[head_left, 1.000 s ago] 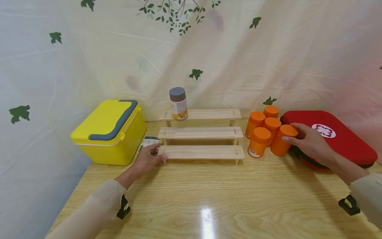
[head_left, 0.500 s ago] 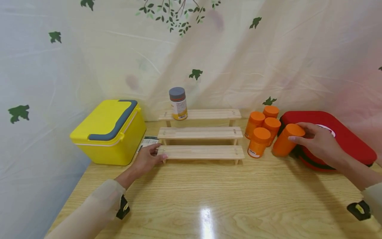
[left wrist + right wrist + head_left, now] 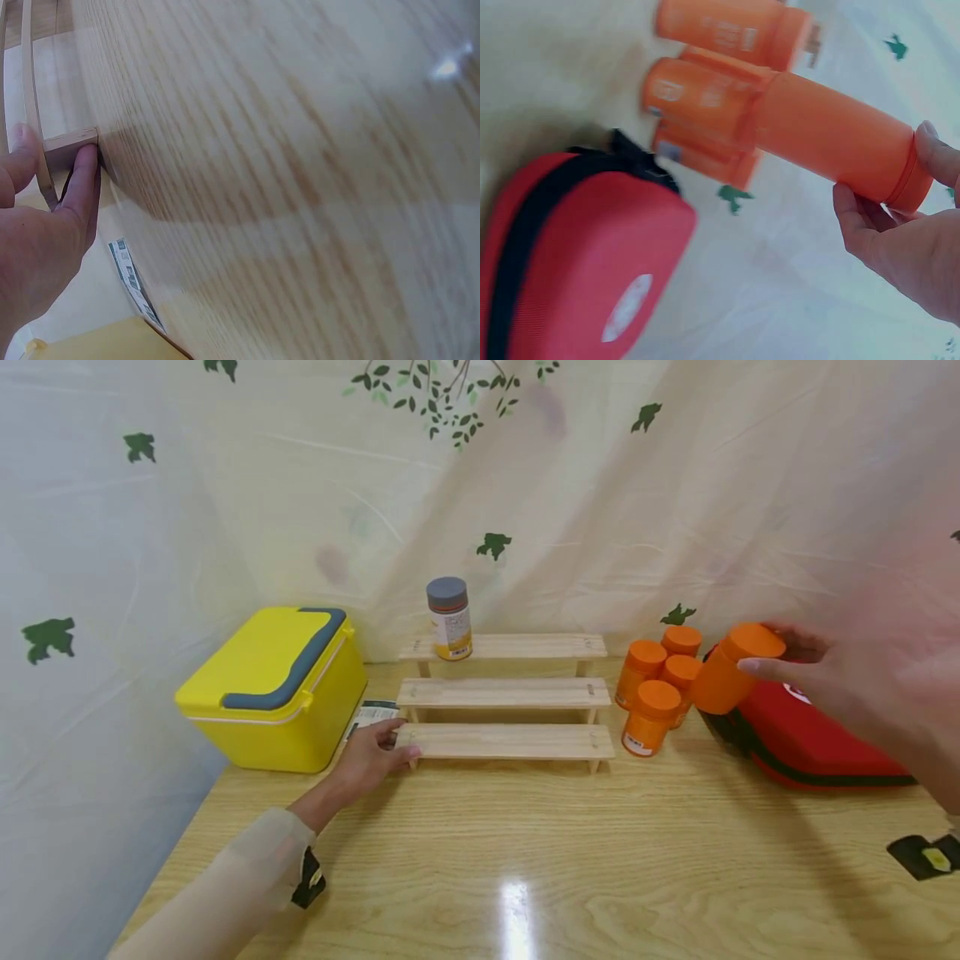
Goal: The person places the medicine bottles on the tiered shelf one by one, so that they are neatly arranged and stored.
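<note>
My right hand [image 3: 851,681] grips an orange bottle [image 3: 723,681] near its screw cap and holds it tilted, raised in front of the red case. In the right wrist view, thumb and fingers close around the cap end of this plain orange bottle [image 3: 829,131]. Several more orange bottles [image 3: 649,720] stand in a cluster just left of it. At the left end of a three-step wooden rack [image 3: 506,742], my left hand [image 3: 371,762] pinches the lowest step. The left wrist view has the thumb on the board [image 3: 71,139] and fingers by its leg.
A grey-capped bottle [image 3: 452,628] stands on the rack's top step. The yellow cooler box [image 3: 258,668] sits at the left, with a printed leaflet [image 3: 372,715] beside it. A red zip case [image 3: 832,743] lies at the right. Behind hangs a leaf-print curtain [image 3: 570,527].
My right hand has lifted the orange bottle off the table and tilted it, moving up and slightly right. The left hand stays at the rack.
</note>
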`<state>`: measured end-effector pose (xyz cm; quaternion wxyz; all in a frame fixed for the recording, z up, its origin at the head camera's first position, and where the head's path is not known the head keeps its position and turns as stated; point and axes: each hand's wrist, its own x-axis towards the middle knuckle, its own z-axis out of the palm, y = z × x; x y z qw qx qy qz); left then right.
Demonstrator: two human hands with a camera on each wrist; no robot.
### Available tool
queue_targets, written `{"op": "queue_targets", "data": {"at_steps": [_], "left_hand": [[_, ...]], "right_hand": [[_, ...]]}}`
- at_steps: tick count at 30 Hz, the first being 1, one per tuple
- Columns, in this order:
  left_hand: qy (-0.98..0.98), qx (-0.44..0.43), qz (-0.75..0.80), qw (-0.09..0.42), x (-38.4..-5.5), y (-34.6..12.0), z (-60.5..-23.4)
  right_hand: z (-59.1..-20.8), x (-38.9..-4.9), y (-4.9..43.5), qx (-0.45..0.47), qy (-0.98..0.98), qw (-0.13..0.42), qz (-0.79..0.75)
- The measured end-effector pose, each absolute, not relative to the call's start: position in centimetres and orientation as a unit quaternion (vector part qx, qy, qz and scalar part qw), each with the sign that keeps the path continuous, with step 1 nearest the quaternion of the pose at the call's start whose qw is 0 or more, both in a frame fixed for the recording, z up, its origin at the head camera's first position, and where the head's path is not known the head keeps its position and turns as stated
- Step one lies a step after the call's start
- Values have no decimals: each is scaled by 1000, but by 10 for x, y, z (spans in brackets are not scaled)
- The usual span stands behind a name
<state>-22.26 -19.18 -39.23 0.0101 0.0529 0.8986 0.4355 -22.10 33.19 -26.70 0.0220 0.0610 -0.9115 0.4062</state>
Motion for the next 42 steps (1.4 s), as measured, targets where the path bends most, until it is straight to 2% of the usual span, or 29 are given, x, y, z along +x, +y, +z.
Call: {"op": "queue_targets", "data": {"at_steps": [4, 10, 18, 42], "left_hand": [[901, 58, 431, 6, -222, -190, -391], [900, 57, 432, 1, -221, -189, -390], [896, 59, 440, 12, -221, -190, -391], [901, 52, 431, 2, -224, -191, -393]], "right_hand": [[-247, -225, 320, 99, -906, 29, 411], [-226, -240, 290, 77, -922, -27, 378], [-229, -268, 239, 123, -901, 8, 417], [-224, -325, 120, 192, -837, -29, 512]]}}
